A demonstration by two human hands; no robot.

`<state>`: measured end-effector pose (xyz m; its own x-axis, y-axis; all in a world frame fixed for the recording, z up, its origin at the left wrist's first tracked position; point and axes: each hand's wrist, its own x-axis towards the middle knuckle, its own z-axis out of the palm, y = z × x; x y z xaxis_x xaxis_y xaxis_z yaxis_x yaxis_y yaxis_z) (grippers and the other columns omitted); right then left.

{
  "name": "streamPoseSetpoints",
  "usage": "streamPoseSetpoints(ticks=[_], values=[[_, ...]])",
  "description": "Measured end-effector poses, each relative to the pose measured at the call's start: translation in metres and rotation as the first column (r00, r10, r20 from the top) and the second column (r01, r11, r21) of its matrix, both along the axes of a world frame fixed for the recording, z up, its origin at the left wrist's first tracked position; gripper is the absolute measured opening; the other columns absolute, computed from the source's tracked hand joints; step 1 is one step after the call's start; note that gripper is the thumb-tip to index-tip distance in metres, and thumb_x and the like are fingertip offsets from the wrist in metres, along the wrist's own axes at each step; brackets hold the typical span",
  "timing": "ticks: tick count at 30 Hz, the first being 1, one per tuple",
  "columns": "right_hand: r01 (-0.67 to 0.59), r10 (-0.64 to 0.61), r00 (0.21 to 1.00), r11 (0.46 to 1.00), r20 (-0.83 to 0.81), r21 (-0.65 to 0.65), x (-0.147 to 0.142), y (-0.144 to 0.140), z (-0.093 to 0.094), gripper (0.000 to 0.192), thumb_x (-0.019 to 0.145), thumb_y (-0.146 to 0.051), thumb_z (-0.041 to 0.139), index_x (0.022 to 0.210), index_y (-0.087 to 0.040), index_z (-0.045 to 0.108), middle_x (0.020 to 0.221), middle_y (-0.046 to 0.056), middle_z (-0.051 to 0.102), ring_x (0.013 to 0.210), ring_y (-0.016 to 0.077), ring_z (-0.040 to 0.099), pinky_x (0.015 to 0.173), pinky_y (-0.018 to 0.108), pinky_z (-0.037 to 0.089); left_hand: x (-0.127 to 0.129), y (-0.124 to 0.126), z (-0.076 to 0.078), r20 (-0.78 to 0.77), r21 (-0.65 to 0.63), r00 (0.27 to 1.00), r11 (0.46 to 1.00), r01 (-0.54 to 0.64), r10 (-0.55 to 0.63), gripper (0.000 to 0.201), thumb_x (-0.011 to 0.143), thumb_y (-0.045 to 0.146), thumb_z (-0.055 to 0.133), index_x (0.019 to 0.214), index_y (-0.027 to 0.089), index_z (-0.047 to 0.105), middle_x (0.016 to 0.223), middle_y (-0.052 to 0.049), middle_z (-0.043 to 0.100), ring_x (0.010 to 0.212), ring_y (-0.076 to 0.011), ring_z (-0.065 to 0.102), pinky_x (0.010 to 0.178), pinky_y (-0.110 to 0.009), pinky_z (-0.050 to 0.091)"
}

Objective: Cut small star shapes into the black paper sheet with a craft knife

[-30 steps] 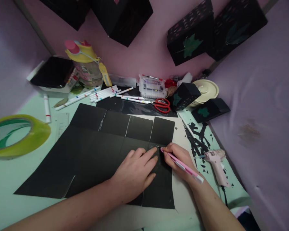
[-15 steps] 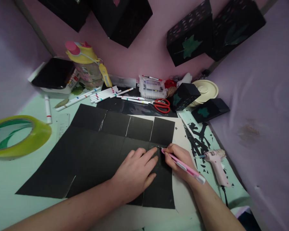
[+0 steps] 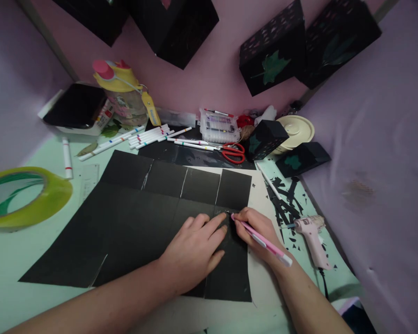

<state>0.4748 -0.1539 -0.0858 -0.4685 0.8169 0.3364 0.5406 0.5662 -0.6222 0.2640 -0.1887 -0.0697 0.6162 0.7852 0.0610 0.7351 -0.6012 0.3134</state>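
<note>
A large black paper sheet [image 3: 132, 218], creased into panels and slit along its far edge, lies flat on the table. My left hand [image 3: 195, 250] presses flat on its right part, fingers spread toward the right. Just beside those fingertips my right hand [image 3: 256, 229] grips a pink craft knife [image 3: 261, 240], its tip touching the black paper near the sheet's right edge. A pale board [image 3: 261, 287] lies under the sheet.
A green tape roll [image 3: 21, 197] sits at the left. White markers [image 3: 149, 136], red scissors [image 3: 234, 153] and a paint case [image 3: 218, 126] lie at the back. A pink glue gun [image 3: 311, 234] and black paper scraps [image 3: 285, 199] lie to the right. Black boxes [image 3: 272, 58] hang on the wall.
The knife tip and my right hand shifted slightly along the paper; my left hand kept its place. The view moved a little.
</note>
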Motion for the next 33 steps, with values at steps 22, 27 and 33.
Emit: streamPoseSetpoints(ticks=[22, 27, 33], values=[[-0.061, 0.058, 0.998, 0.993, 0.027, 0.103, -0.0002, 0.0011, -0.0012, 0.015, 0.088, -0.006, 0.052, 0.088, -0.021, 0.053, 0.075, 0.003, 0.059, 0.067, 0.0146, 0.055, 0.061, 0.027, 0.048, -0.0008, -0.0009, -0.0028, -0.003, 0.005, 1.0, 1.0, -0.004, 0.004, 0.039, 0.09, 0.035, 0.053, 0.126, 0.022, 0.051, 0.145, -0.001, 0.045, 0.108, -0.0251, 0.045, 0.086, -0.04, 0.037], [-0.052, 0.048, 0.998, 0.992, 0.038, 0.116, -0.0008, -0.0002, 0.002, 0.015, 0.087, -0.005, 0.05, 0.084, -0.021, 0.052, 0.073, 0.003, 0.058, 0.063, 0.0139, 0.054, 0.059, 0.026, 0.046, -0.0004, 0.0, -0.0029, 0.006, 0.001, 1.0, 1.0, -0.002, 0.002, 0.037, 0.09, 0.035, 0.054, 0.125, 0.021, 0.052, 0.144, 0.0, 0.046, 0.107, -0.0247, 0.045, 0.086, -0.04, 0.037], [0.053, -0.055, 0.995, 0.998, -0.083, -0.02, -0.0003, -0.0044, 0.0023, 0.01, 0.088, -0.011, 0.055, 0.087, -0.021, 0.058, 0.076, 0.002, 0.061, 0.067, 0.0134, 0.058, 0.061, 0.025, 0.047, -0.0003, 0.0003, -0.0027, -0.003, 0.023, 1.0, 1.0, 0.003, -0.003, 0.038, 0.09, 0.035, 0.054, 0.125, 0.021, 0.052, 0.143, -0.001, 0.047, 0.106, -0.0246, 0.045, 0.084, -0.04, 0.038]])
